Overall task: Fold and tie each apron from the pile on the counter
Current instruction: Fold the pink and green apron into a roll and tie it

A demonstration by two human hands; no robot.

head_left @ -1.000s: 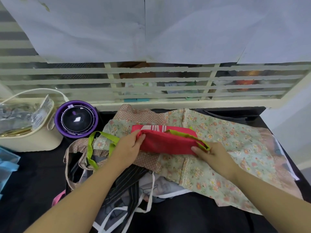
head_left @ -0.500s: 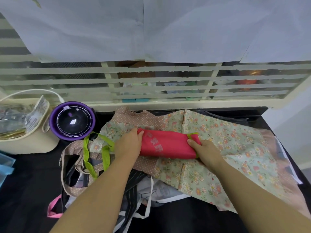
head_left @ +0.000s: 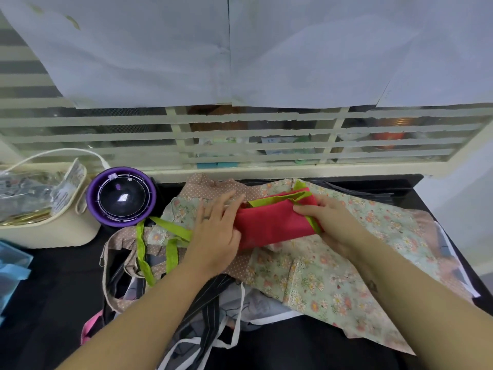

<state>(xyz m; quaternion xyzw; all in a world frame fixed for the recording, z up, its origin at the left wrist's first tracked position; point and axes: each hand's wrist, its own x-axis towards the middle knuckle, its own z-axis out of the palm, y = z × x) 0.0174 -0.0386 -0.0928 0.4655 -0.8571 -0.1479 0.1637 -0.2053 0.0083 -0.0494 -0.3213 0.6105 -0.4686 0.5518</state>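
A red apron point(head_left: 272, 222) with lime-green trim lies folded into a short roll on top of the apron pile. My left hand point(head_left: 217, 231) rests flat on its left end, fingers straight. My right hand point(head_left: 328, 222) grips its right end, thumb on top by the green trim. Green ties point(head_left: 170, 241) trail out to the left under my left wrist. Beneath lies a spread floral apron point(head_left: 346, 257) with pink dotted edging, and below that dark striped aprons point(head_left: 208, 311) with white straps.
The black counter point(head_left: 40, 303) carries a purple round device point(head_left: 121, 196) at the back left, beside a cream basket point(head_left: 45, 217) of packets. A blue item point(head_left: 10, 268) lies at the left edge. A slatted window frame point(head_left: 240, 145) closes off the back.
The red roll has been turned over once more away from me, and green trim now shows on top. My left hand flattened onto its left end. The right hand shifted with it.
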